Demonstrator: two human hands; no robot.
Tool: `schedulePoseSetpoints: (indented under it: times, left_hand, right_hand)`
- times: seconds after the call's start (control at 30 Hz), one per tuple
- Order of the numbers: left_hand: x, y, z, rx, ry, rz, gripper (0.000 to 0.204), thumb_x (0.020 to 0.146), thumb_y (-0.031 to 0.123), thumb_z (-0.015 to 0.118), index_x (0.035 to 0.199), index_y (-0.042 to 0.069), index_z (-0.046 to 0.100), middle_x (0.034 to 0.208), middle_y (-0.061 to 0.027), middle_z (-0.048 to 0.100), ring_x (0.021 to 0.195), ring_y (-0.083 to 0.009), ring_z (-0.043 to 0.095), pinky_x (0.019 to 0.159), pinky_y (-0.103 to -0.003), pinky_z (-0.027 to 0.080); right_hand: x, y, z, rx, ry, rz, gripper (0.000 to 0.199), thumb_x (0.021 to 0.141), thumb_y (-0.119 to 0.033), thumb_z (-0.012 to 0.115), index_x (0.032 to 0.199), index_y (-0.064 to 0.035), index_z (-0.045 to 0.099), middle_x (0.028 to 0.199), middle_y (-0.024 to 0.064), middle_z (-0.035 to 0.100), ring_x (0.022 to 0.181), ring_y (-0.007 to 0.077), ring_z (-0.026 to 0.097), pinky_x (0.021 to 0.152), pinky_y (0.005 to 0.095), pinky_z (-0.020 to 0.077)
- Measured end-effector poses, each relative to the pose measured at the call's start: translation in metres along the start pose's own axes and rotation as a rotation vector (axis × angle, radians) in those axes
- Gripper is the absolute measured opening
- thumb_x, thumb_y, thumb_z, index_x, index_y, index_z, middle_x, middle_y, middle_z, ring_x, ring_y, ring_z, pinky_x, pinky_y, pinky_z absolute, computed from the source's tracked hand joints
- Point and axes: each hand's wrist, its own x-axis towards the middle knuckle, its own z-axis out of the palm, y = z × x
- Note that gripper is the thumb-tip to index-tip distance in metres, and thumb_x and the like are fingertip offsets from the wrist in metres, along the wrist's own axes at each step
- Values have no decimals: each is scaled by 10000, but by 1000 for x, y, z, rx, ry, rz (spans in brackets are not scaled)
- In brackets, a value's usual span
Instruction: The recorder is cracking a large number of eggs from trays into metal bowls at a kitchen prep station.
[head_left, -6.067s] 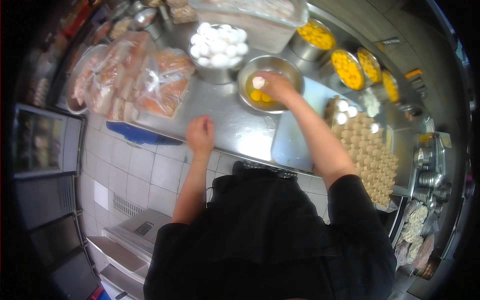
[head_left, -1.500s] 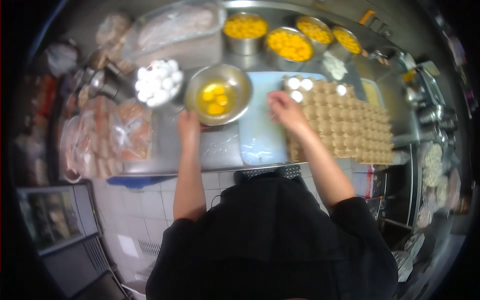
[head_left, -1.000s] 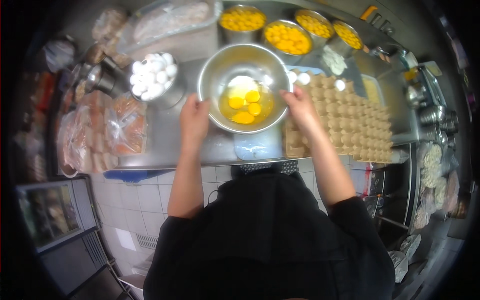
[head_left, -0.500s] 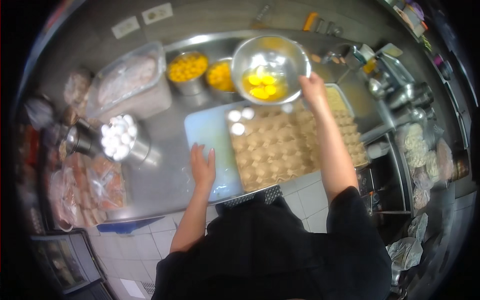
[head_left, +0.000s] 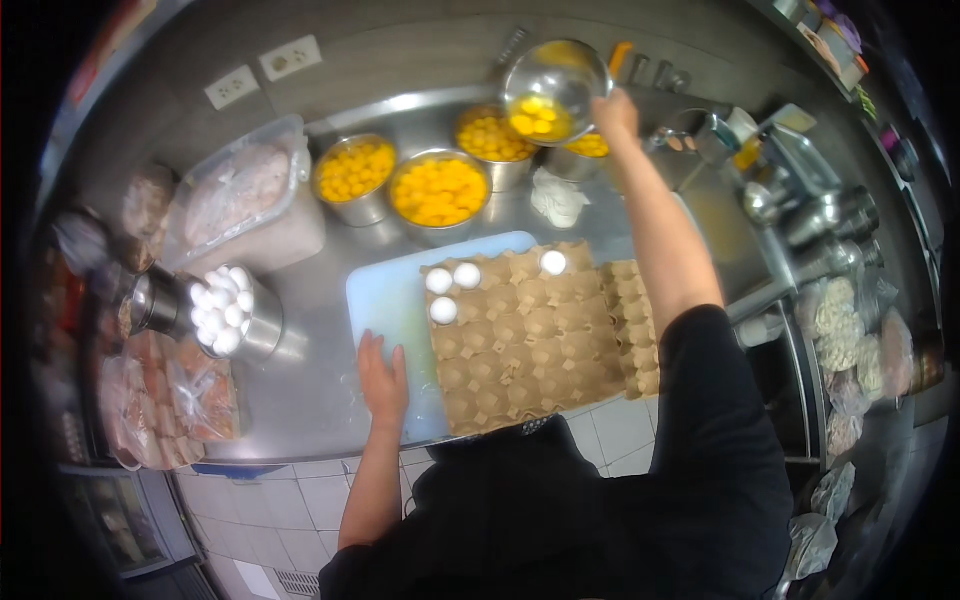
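Observation:
My right hand (head_left: pixel 615 115) grips the rim of a steel mixing bowl (head_left: pixel 575 70), tilted, with several egg yolks (head_left: pixel 538 117) and clear white in its lower part. The bowl hangs over a steel pot (head_left: pixel 572 166) of yolks at the back, partly hidden by it. My left hand (head_left: pixel 383 378), fingers stretched out and holding nothing, rests at the left part of a pale blue cutting board (head_left: pixel 375 285). On the board lies a brown cardboard egg tray (head_left: pixel 520 345) with a few white eggs (head_left: pixel 467 275) in its far cups.
More steel pots of yolks (head_left: pixel 440 190) stand along the back, near a crumpled white cloth (head_left: pixel 559 197). Leftward are a pot of white eggs (head_left: pixel 222 310), a lidded plastic tub (head_left: pixel 240 205) and bagged meat (head_left: pixel 208 390). Another egg tray (head_left: pixel 635 320) and utensils (head_left: pixel 765 195) lie to the right.
The bowl has moved farther away and slightly right, from above the egg tray to over the back pot, and it is tilted. My left hand stays spread by the board.

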Motion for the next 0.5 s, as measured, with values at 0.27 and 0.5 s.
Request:
schedulePoseSetpoints:
  times: [0.27, 0.5]
  left_hand:
    - [2, 1, 3, 85, -13, -8, 391, 970, 259, 563, 1242, -21, 536, 1420, -211, 451, 1289, -373, 451, 1068, -415, 370]
    - [4, 3, 4, 80, -14, -18, 388, 969, 260, 565, 1238, -18, 539, 1423, -203, 449, 1289, -371, 448, 1068, -414, 371]
  right_hand:
    - [14, -21, 52, 36, 165, -346, 227, 827, -147, 610, 1013, -21, 578, 1056, 253, 603, 925, 451, 624, 819, 506, 511]
    - [20, -44, 59, 52, 185, -468, 169, 833, -157, 645, 960, -74, 571, 1035, 191, 603, 921, 417, 611, 775, 498, 510]
